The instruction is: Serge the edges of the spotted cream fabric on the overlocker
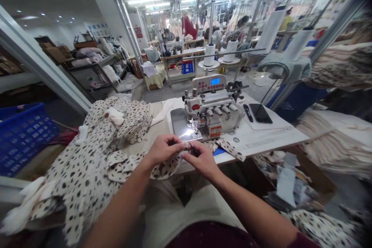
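Just in front of the sewing machine [213, 112], my left hand [165, 149] pinches an edge of the spotted cream fabric [165, 167]. Close beside it, my right hand [202, 159] has its fingers closed around a small dark tool, whose thin tip points at the fabric edge; its exact shape is partly hidden. Part of the cloth hangs below my left hand. A spotted strip [231, 149] lies on the table edge right of my right hand. More spotted fabric [95, 147] is heaped at the left.
A phone [260, 113] and a black marker-like item [248, 112] lie on the white table [261, 139]. A blue basket [26, 135] stands at the far left, an open box of scraps [319, 186] at the lower right. Thread cones [209, 55] stand behind the machine.
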Demonstrator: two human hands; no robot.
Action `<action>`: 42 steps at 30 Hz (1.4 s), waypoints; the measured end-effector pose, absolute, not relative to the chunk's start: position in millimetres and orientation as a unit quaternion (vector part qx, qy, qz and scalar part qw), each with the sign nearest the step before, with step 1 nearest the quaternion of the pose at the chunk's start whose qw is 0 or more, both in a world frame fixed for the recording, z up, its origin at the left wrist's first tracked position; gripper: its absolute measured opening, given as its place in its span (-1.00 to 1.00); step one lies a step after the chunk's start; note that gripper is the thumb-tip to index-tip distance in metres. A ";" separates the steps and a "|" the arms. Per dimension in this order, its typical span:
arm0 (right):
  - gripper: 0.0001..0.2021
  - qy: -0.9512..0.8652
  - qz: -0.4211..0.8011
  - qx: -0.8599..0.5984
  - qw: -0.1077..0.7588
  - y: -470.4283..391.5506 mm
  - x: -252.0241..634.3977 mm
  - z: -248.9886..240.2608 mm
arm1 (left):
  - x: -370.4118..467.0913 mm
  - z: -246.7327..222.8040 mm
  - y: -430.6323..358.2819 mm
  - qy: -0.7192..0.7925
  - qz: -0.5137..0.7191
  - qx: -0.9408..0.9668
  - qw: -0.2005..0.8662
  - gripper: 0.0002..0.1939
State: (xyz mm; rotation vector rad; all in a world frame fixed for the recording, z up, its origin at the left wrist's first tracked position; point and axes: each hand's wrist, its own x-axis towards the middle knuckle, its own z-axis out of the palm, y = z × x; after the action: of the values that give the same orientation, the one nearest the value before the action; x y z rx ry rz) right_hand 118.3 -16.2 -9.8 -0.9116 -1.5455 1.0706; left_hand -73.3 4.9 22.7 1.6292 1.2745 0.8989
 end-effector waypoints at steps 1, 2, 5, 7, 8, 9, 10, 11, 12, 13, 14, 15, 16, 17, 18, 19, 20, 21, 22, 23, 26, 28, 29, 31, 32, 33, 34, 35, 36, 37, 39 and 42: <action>-0.79 -0.643 0.428 -0.386 0.505 -15.7 118.2 -8.9 | -72.3 22.5 4.5 0.511 0.364 0.650 0.427 -0.64; -0.80 -0.642 0.421 -0.394 0.505 -15.3 118.1 -8.5 | -71.4 22.4 4.1 0.513 0.368 0.647 0.427 -0.64; -0.81 -0.632 0.424 -0.409 0.503 -14.9 118.1 -8.7 | -69.4 22.0 3.0 0.510 0.377 0.641 0.433 -0.64; -0.80 -0.627 0.429 -0.414 0.501 -15.1 118.3 -8.5 | -68.4 21.6 2.5 0.505 0.387 0.638 0.434 -0.65; -0.79 -0.624 0.431 -0.417 0.501 -15.3 118.4 -8.3 | -67.9 21.2 2.2 0.504 0.391 0.637 0.432 -0.66; -0.78 -0.621 0.431 -0.421 0.501 -15.5 118.4 -8.0 | -67.2 20.8 2.0 0.505 0.394 0.637 0.430 -0.66; -0.77 -0.617 0.432 -0.425 0.502 -15.7 118.4 -7.8 | -66.4 20.3 1.7 0.507 0.395 0.636 0.427 -0.66; -0.76 -0.613 0.432 -0.429 0.503 -15.9 118.2 -7.9 | -65.4 19.6 1.5 0.509 0.396 0.636 0.423 -0.67; -0.76 -0.609 0.432 -0.432 0.506 -16.2 118.0 -8.3 | -64.3 18.9 1.5 0.511 0.397 0.638 0.418 -0.67; -0.75 -0.605 0.432 -0.433 0.510 -16.4 117.7 -9.2 | -63.1 18.3 1.7 0.511 0.399 0.640 0.411 -0.67; -0.75 -0.599 0.432 -0.435 0.516 -16.6 117.4 -10.4 | -61.8 17.8 2.1 0.510 0.403 0.644 0.404 -0.68; -0.76 -0.588 0.433 -0.438 0.524 -16.7 117.2 -11.9 | -60.4 17.7 2.7 0.506 0.407 0.648 0.397 -0.68; -0.77 -0.572 0.437 -0.442 0.535 -16.7 117.3 -13.5 | -58.9 18.1 3.5 0.500 0.411 0.653 0.394 -0.68; -0.80 -0.552 0.445 -0.445 0.547 -16.5 117.7 -14.8 | -57.4 19.2 4.6 0.492 0.412 0.657 0.395 -0.69; -0.81 -0.532 0.458 -0.444 0.556 -16.0 118.6 -15.8 | -55.8 21.1 5.8 0.483 0.410 0.663 0.399 -0.68; -0.80 -0.518 0.475 -0.438 0.560 -15.3 120.0 -16.3 | -54.1 23.9 7.3 0.473 0.405 0.670 0.404 -0.68; -0.79 -0.512 0.494 -0.428 0.557 -14.4 121.9 -16.3 | -52.2 27.3 9.2 0.465 0.397 0.680 0.405 -0.68; -0.78 -0.514 0.511 -0.418 0.548 -13.4 124.1 -15.9 | -50.2 31.2 11.5 0.458 0.385 0.694 0.400 -0.69; -0.77 -0.520 0.523 -0.410 0.537 -12.2 126.6 -15.3 | -48.0 35.2 14.4 0.454 0.371 0.711 0.388 -0.71; -0.74 -0.527 0.527 -0.407 0.528 -10.9 128.9 -14.8 | -45.6 39.0 17.8 0.453 0.358 0.728 0.370 -0.74; -0.69 -0.528 0.501 -0.432 0.533 -6.4 132.8 -16.6 | -36.6 45.7 31.1 0.464 0.318 0.769 0.302 -0.83; -0.68 -0.510 0.463 -0.472 0.550 -2.8 131.4 -22.3 | -29.1 44.6 39.8 0.478 0.295 0.788 0.253 -0.87; -0.67 -0.496 0.447 -0.494 0.558 -0.9 129.6 -26.2 | -25.2 42.7 42.8 0.484 0.285 0.797 0.221 -0.89; -0.65 -0.461 0.435 -0.524 0.568 2.9 125.2 -34.9 | -18.0 37.5 44.2 0.495 0.279 0.811 0.136 -0.92; -0.64 -0.443 0.443 -0.530 0.572 4.6 123.1 -39.0 | -15.0 34.8 42.2 0.500 0.281 0.814 0.090 -0.93; -0.63 -0.427 0.455 -0.529 0.575 6.0 121.3 -42.3 | -12.7 32.4 38.5 0.503 0.283 0.815 0.048 -0.94; -0.62 -0.413 0.468 -0.525 0.579 7.3 120.1 -44.8 | -10.9 30.3 33.4 0.502 0.283 0.817 0.015 -0.93; -0.61 -0.403 0.480 -0.518 0.582 8.3 119.4 -46.5 | -9.8 28.7 27.5 0.496 0.277 0.823 -0.006 -0.91; -0.61 -0.398 0.490 -0.510 0.584 9.1 119.4 -47.4 | -9.3 27.3 21.2 0.485 0.266 0.833 -0.015 -0.89; -0.61 -0.397 0.498 -0.501 0.586 9.6 120.0 -47.6 | -9.1 26.2 15.2 0.470 0.252 0.846 -0.016 -0.86; -0.63 -0.414 0.508 -0.482 0.582 10.2 123.7 -47.0 | -9.1 23.8 5.4 0.445 0.234 0.864 -0.017 -0.76; -0.65 -0.470 0.495 -0.466 0.563 10.1 136.3 -44.4 | -7.6 18.3 -1.1 0.447 0.227 0.864 -0.049 -0.67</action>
State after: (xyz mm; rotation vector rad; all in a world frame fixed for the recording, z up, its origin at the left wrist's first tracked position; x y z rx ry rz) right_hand 136.3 10.1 -44.4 -1.0959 -1.1058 1.1661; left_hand -7.6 -1.1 18.3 2.8014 1.4496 0.7349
